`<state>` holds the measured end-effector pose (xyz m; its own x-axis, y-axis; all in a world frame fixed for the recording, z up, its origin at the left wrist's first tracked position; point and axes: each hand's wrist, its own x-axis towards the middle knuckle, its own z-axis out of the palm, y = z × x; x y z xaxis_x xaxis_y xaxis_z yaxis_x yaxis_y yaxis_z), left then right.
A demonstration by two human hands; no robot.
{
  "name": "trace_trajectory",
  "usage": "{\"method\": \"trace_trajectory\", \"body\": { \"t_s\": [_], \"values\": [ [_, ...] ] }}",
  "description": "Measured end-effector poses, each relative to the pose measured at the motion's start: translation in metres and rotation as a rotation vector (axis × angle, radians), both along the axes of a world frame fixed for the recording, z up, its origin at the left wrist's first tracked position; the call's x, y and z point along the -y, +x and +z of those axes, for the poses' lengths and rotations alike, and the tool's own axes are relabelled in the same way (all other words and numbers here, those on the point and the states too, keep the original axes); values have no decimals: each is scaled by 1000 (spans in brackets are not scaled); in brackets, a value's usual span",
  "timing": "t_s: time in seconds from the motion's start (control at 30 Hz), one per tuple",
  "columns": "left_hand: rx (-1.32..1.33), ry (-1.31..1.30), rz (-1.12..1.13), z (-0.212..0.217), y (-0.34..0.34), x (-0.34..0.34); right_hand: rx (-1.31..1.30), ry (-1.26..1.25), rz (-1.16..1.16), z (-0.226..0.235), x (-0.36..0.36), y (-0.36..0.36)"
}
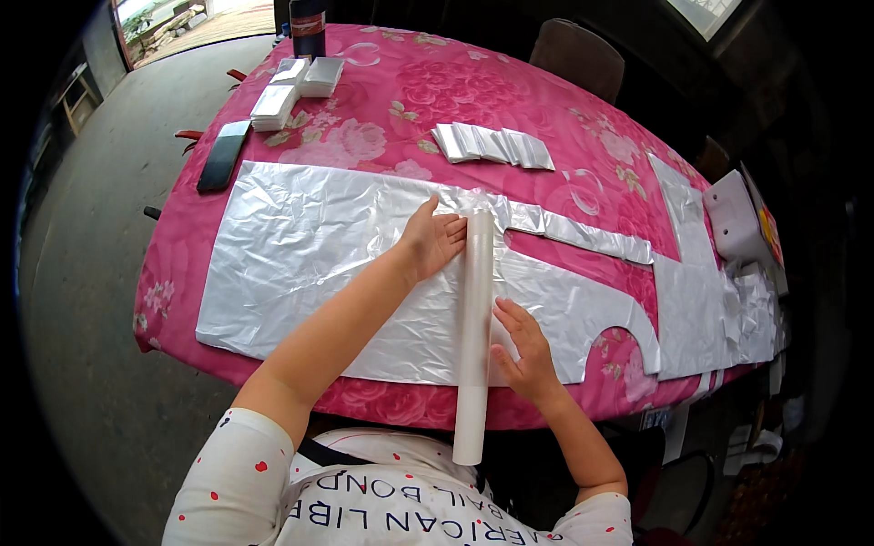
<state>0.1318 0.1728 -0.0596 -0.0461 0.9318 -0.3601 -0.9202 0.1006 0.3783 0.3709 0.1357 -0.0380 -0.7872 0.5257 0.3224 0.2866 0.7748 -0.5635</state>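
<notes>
A long white tube (474,337) lies across a flat white plastic carrier bag (300,246) spread on the pink flowered tablecloth (401,100). My left hand (431,240) rests with fingers spread on the bag, touching the tube's far end from the left. My right hand (521,350) presses the tube's near half from the right, fingers apart. The tube's near end sticks out past the table's front edge. The bag's handle loops (583,238) point to the right.
A row of folded white bags (493,144) lies at the table's middle back. More folded stacks (293,89) and a dark bottle (308,25) stand at the far left, by a black flat object (223,155). Loose bags (719,309) pile at the right; chairs (577,55) stand behind.
</notes>
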Motion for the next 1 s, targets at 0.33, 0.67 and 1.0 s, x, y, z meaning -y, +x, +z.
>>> {"method": "trace_trajectory", "body": {
  "t_s": [0.33, 0.67, 1.0],
  "values": [
    [-507, -111, 1, 6, -6, 54, 164, 189, 264, -6, -2, -18],
    [-945, -178, 285, 23, -115, 241, -228, -524, 980, 50, 90, -166],
    [-1177, -333, 228, 5, -100, 377, -28, 340, 568, -14, 36, -228]
  ]
}}
